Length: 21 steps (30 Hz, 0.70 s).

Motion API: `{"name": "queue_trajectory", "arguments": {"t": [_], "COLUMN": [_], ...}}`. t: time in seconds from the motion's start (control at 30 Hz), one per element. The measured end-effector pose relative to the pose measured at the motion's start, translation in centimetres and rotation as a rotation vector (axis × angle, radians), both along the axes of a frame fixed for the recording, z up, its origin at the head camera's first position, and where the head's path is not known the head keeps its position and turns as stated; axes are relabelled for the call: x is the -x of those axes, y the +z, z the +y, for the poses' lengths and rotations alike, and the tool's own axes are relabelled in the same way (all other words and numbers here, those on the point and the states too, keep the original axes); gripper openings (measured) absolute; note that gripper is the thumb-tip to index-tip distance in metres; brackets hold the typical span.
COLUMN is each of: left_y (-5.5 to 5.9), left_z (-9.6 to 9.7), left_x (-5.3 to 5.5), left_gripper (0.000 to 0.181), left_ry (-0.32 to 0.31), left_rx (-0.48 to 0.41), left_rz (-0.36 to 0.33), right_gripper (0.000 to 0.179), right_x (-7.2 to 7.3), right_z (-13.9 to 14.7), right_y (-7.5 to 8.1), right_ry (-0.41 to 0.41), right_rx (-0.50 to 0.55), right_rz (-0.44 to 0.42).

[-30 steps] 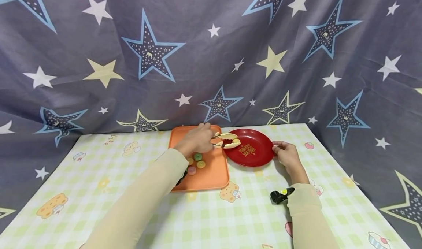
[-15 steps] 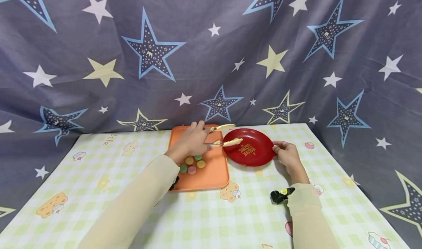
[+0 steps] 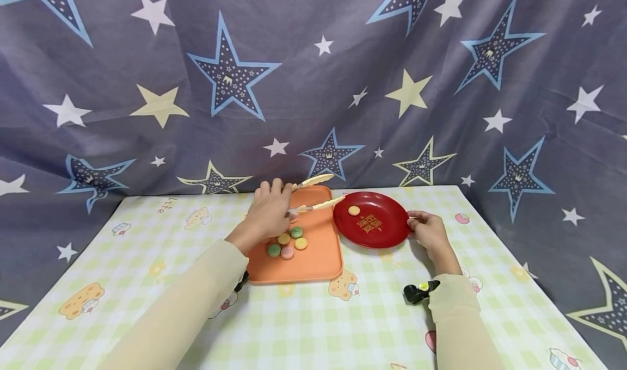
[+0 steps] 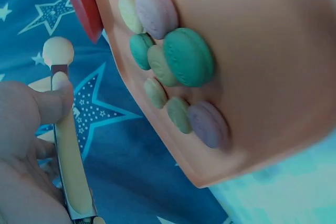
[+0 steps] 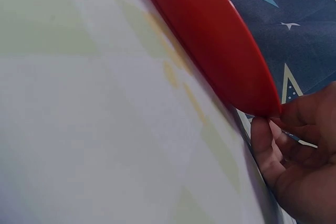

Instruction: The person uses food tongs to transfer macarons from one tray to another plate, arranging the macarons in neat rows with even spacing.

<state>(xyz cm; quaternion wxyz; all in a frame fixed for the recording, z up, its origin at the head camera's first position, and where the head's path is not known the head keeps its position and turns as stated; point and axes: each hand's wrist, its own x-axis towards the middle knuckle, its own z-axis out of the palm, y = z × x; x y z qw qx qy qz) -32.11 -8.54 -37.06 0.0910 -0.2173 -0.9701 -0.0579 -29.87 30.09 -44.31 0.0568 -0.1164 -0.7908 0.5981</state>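
My left hand (image 3: 266, 212) grips a pair of cream-tipped tongs (image 4: 72, 161) above the orange tray (image 3: 318, 264); the tongs' arms are spread, nothing between them. On the tray lie several macarons in green, pink and yellow, among them a green macaron (image 4: 189, 57) and a pink macaron (image 3: 287, 252). One yellow macaron (image 3: 354, 210) sits alone on the left part of the red plate (image 3: 392, 223), beside its gold lettering. My right hand (image 3: 431, 234) pinches the plate's right rim between thumb and fingers, as the right wrist view (image 5: 299, 150) also shows.
A checked tablecloth (image 3: 176, 304) with cartoon prints covers the table. Behind its back edge hangs a dark curtain (image 3: 294, 87) with stars. Tray and plate stand side by side near that edge. A black wrist camera (image 3: 416, 293) sits at my right sleeve.
The tongs have spread apart and let go of the yellow macaron, which now lies on the plate. My left hand has drawn back leftward over the tray; the right hand stays at the rim.
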Motion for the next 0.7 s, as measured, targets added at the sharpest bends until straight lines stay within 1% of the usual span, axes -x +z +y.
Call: {"name": "queue_trajectory", "arguments": {"t": [0.13, 0.33, 0.57, 0.7], "left_y": [-0.2, -0.6, -1.6, -2.1], "left_z": [-1.5, -4.2, -7.2, -8.8], "left_x": [-0.5, -1.3, -2.0, -2.7], "left_gripper": [0.075, 0.080, 0.075, 0.075], "left_ry": [0.017, 0.014, 0.002, -0.004], "left_rx": [-0.042, -0.073, -0.121, -0.139], "left_rz": [-0.005, -0.005, 0.026, 0.043], "right_gripper": [0.034, 0.034, 0.034, 0.034], "right_x": [0.0, 0.1, 0.2, 0.3], "right_z": [0.1, 0.2, 0.3, 0.2], "right_y": [0.0, -0.2, -0.4, -0.4], "right_ry": [0.001, -0.001, 0.003, 0.002], "right_rx": [0.003, -0.004, 0.003, 0.006], "right_rz": [0.004, 0.004, 0.000, -0.004]}}
